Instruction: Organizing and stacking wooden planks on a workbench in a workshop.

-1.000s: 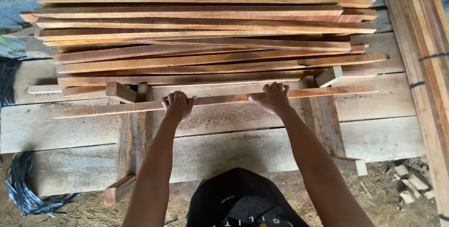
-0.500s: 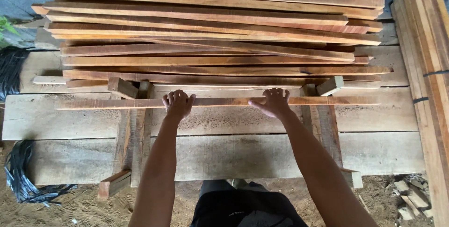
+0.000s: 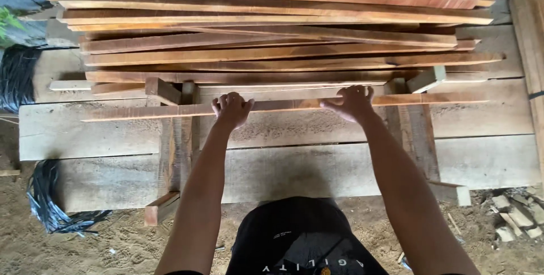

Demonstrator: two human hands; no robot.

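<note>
Long thin reddish-brown wooden slat (image 3: 141, 111) lies crosswise in front of the person, gripped by both hands and resting across two dark upright wooden supports (image 3: 178, 139). It is narrow and flat, with a rough sawn face, paler streaks along its grain, and tapered-looking ends; its left end reaches past the left support and its right end runs out well beyond the right one. The left hand (image 3: 232, 109) is curled over the slat from above, fingers wrapped down around its far edge, closed on the wood. The right hand (image 3: 352, 102) lies on the slat with fingers spread and bent over its far edge, also clamped on it.

Just beyond the slat sits a wide stack of similar reddish-brown wooden slats (image 3: 272, 37), piled several layers deep with uneven ends, some lying slightly askew. Under and in front of the supports lie broad pale grey wooden planks (image 3: 85, 133), laid side by side. A further bundle of light wooden boards (image 3: 527, 37) runs along the right edge. Black plastic sheeting (image 3: 51, 201) is crumpled on the sandy ground at the left, and small pale wood offcuts (image 3: 515, 218) lie at the lower right.
</note>
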